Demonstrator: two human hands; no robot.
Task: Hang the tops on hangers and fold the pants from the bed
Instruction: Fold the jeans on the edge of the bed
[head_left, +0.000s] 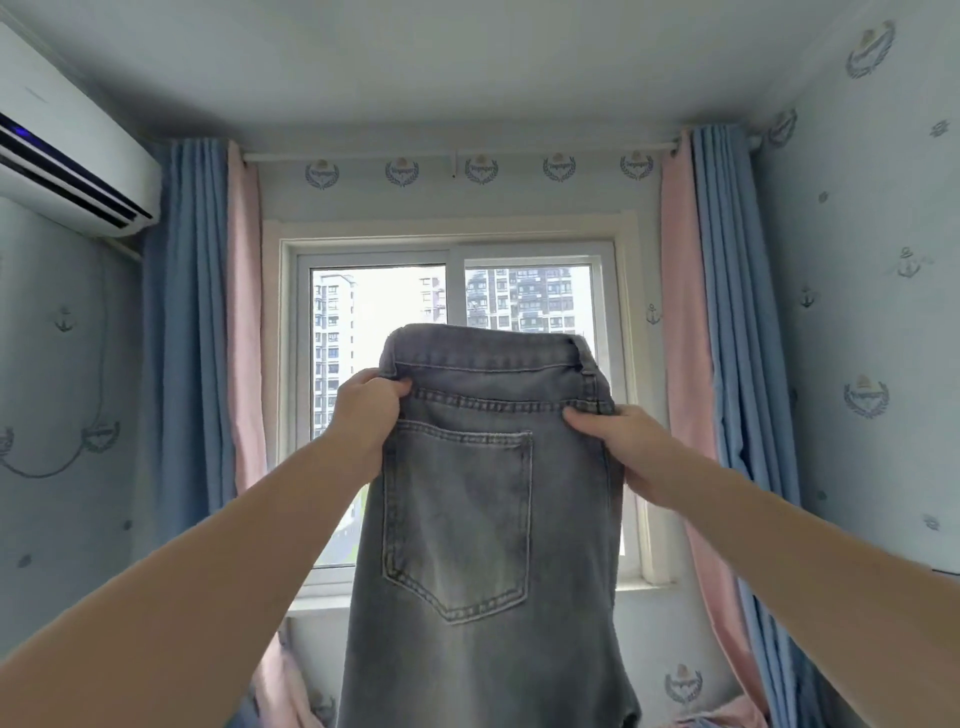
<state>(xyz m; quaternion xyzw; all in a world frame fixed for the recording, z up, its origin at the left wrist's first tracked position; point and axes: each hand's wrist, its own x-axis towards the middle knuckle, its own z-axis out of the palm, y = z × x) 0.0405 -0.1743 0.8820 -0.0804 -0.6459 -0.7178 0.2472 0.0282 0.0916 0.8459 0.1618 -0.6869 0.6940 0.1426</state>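
Observation:
A pair of grey jeans hangs in the air in front of the window, folded lengthwise with one back pocket facing me. My left hand grips the left side of the waistband. My right hand pinches the right side just below the waistband. Both arms are stretched out and raised. The legs of the jeans run down out of the frame. The bed, the tops and the hangers are out of view.
A window stands straight ahead, flanked by pink and blue curtains. An air conditioner is mounted high on the left wall. Pink fabric shows at the bottom right edge.

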